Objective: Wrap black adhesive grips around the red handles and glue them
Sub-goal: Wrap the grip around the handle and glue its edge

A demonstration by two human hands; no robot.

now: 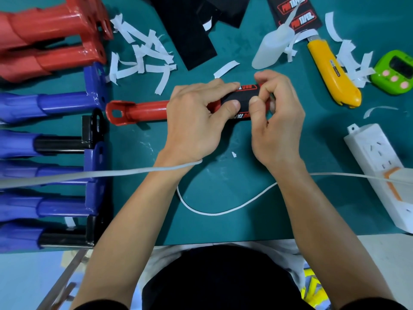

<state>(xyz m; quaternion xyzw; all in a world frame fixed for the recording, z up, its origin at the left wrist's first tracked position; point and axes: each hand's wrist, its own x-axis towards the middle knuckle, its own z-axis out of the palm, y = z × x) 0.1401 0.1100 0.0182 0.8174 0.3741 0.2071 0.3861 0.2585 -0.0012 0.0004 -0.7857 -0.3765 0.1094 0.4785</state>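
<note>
Between the left grip (196, 121) and the right grip (277, 121), a red metal tube handle (138, 111) is held lying on the teal desk (223, 222), its looped end left of the left grip. A black adhesive wrap (243, 97) with red-and-white lettering is wound round the handle's other end. The handle is clasped by the left grip's curled fingers and thumb, and the wrap's edge is pinched by the right grip. Beyond the right grip lie a translucent white squeeze bottle (272, 48) and a yellow plastic utility knife (330, 74).
</note>
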